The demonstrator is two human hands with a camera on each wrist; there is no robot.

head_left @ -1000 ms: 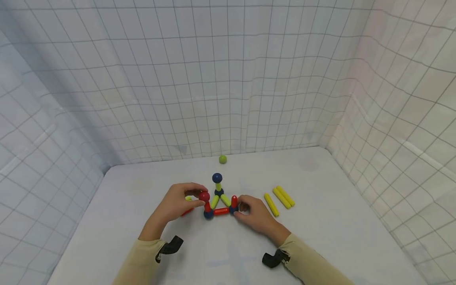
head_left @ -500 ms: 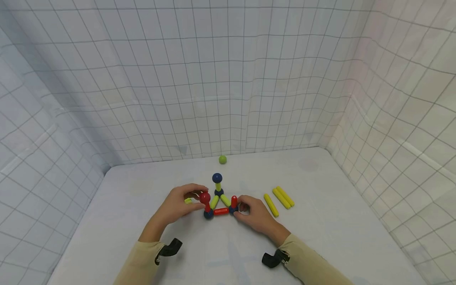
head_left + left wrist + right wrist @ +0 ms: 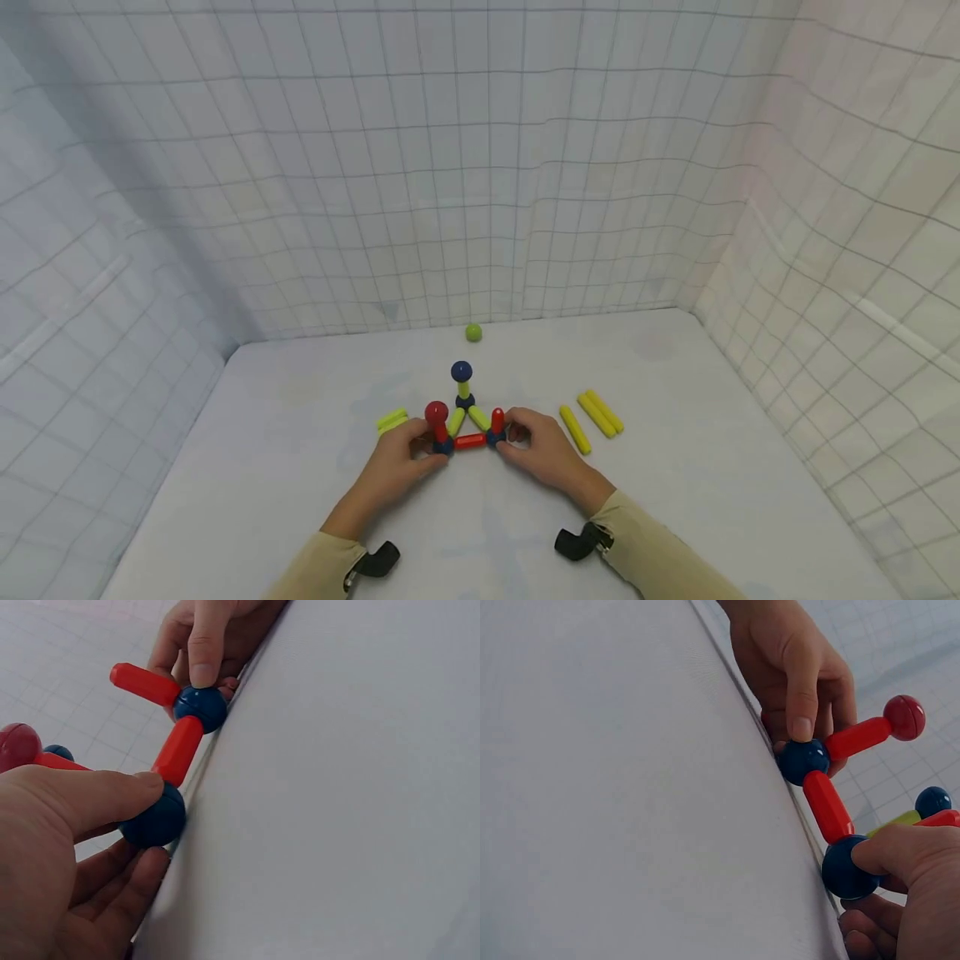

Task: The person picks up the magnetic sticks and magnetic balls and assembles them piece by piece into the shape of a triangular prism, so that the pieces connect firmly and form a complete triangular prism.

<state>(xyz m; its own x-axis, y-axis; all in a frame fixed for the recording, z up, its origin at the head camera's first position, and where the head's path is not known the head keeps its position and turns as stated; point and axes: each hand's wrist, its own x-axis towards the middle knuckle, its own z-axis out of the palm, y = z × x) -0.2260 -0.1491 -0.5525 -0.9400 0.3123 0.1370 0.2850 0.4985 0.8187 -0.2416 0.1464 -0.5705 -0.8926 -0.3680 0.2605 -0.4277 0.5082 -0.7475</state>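
Note:
A triangle built of rods and balls stands on the white table, its front side a red rod [image 3: 470,442] and its other two yellow-green rods [image 3: 456,421]. With thumb and fingers, my left hand [image 3: 397,458] pinches the blue ball [image 3: 156,819] at the front left corner. Above that ball rises a red rod topped by a red ball [image 3: 437,412]. My right hand [image 3: 543,450] pinches the blue ball [image 3: 849,870] at the front right corner, which bears a bare upright red rod [image 3: 498,420]. At the back corner, a yellow-green upright carries another blue ball [image 3: 461,372].
Loose yellow rods [image 3: 575,429] lie to the right of my right hand. Yellow-green rods [image 3: 392,419] lie just beyond my left hand, partly covered by it. A green ball [image 3: 473,332] sits near the table's back edge, before a grid-patterned cloth [image 3: 480,208].
My left hand has let go of the red ball and moved down to the blue ball below it. The yellow-green rods at left are more exposed. My right hand keeps its place.

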